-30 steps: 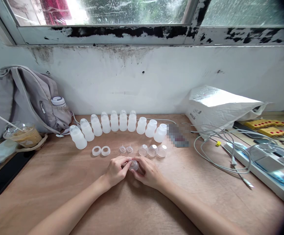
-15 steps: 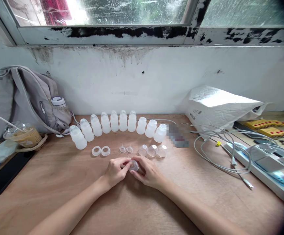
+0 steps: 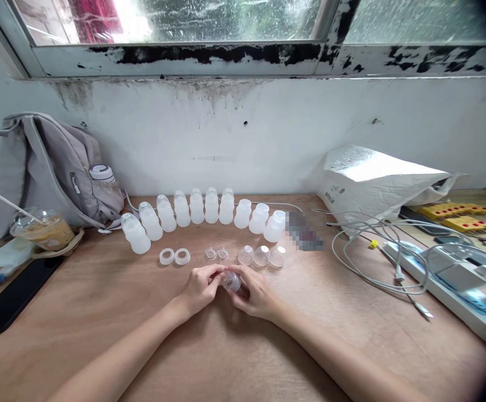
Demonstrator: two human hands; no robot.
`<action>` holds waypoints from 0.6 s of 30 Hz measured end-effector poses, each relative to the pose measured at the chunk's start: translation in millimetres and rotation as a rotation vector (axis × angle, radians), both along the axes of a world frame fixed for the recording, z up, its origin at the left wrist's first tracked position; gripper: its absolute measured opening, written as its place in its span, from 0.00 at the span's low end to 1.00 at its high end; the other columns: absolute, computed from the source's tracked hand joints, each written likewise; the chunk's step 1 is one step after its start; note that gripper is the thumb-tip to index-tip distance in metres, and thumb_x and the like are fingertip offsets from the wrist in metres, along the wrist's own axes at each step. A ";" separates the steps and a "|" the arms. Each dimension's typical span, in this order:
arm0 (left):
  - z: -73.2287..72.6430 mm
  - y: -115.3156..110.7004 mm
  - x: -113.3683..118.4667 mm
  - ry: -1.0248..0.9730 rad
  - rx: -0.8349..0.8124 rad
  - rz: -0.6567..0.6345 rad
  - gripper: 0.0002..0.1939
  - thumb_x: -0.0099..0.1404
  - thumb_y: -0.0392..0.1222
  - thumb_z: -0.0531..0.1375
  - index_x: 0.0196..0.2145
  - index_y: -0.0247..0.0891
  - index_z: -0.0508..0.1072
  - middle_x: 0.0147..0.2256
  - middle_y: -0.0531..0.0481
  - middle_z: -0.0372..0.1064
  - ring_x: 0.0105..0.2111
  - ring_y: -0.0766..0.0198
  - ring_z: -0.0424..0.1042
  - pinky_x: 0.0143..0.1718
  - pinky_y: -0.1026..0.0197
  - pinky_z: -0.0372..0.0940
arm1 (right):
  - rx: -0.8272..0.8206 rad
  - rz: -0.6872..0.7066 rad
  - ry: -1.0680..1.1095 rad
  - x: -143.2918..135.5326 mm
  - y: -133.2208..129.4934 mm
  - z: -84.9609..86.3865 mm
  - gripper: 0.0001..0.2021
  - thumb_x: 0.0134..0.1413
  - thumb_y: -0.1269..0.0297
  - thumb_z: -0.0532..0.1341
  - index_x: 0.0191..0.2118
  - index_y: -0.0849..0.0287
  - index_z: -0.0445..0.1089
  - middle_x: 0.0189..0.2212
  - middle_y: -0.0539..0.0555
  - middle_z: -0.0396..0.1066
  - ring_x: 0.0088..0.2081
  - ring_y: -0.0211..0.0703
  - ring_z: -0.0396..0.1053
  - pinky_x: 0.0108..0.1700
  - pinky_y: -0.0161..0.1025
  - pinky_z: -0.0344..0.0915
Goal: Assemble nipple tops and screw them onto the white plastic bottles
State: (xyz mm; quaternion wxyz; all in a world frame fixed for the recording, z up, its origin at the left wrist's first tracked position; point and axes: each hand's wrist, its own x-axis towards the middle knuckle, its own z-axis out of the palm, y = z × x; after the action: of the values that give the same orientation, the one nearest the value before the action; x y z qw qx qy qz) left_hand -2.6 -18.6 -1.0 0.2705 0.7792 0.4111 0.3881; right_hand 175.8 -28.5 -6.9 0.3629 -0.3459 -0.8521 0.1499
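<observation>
Between the fingers of the left hand (image 3: 204, 286) and the right hand (image 3: 257, 291), I saw a clear plastic piece (image 3: 232, 282), rounded, glossy and faintly ridged, gripped over the middle of the wooden desk (image 3: 226, 363). On my remote feed the left fingertips pinched its left edge, while the right fingers curled around its far and right sides with the thumb on the near side. I could not tell whether it touched the wood.

Just beyond lay two thin transparent discs (image 3: 210, 254) with slender stems, three smooth domed cups (image 3: 262, 257) to their right, and two milky rings (image 3: 175, 256) to their left. Farther back, ten frosted, waisted bottles (image 3: 196, 209) stood in an arc, seven topped with clear caps, three at the right end open-necked.

Both forearms slanted inward from the near side, hands low, backs up, converging on the piece.
</observation>
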 end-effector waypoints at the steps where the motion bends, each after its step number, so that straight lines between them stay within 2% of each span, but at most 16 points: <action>1: 1.1 -0.3 0.4 -0.012 -0.014 -0.005 0.08 0.60 0.35 0.53 0.33 0.36 0.72 0.30 0.49 0.74 0.29 0.64 0.72 0.30 0.66 0.67 | -0.007 -0.001 -0.001 0.4 0.1 0.6 0.21 0.48 0.70 0.56 0.50 0.57 0.55 0.41 0.57 0.68 0.40 0.44 0.68 0.42 0.40 0.65; 7: 2.9 -0.3 0.6 -0.088 -0.050 -0.034 0.10 0.60 0.38 0.55 0.39 0.34 0.71 0.35 0.46 0.73 0.31 0.64 0.73 0.31 0.65 0.69 | -0.002 -0.027 -0.004 0.8 1.8 0.9 0.23 0.45 0.73 0.54 0.51 0.58 0.54 0.43 0.58 0.66 0.43 0.46 0.66 0.44 0.43 0.64; 10: 1.8 0.0 -0.5 -0.092 -0.035 -0.024 0.11 0.59 0.39 0.56 0.38 0.33 0.71 0.35 0.45 0.74 0.30 0.63 0.73 0.31 0.63 0.70 | -0.003 -0.053 -0.030 -0.3 1.5 0.8 0.23 0.46 0.73 0.54 0.51 0.58 0.55 0.42 0.58 0.66 0.40 0.46 0.67 0.42 0.42 0.65; 18: 1.5 1.4 -1.1 -0.056 0.049 0.052 0.10 0.57 0.41 0.58 0.38 0.37 0.70 0.36 0.47 0.73 0.33 0.64 0.72 0.33 0.62 0.69 | 0.045 -0.182 -0.017 -1.4 3.3 3.5 0.15 0.52 0.67 0.55 0.47 0.57 0.59 0.36 0.56 0.68 0.36 0.44 0.68 0.38 0.41 0.66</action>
State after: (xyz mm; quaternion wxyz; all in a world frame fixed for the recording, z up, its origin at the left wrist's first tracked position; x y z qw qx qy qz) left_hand -3.7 -17.2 0.4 0.2526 0.7634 0.4141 0.4266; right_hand 174.4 -25.2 -3.4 0.3756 -0.4150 -0.8233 0.0944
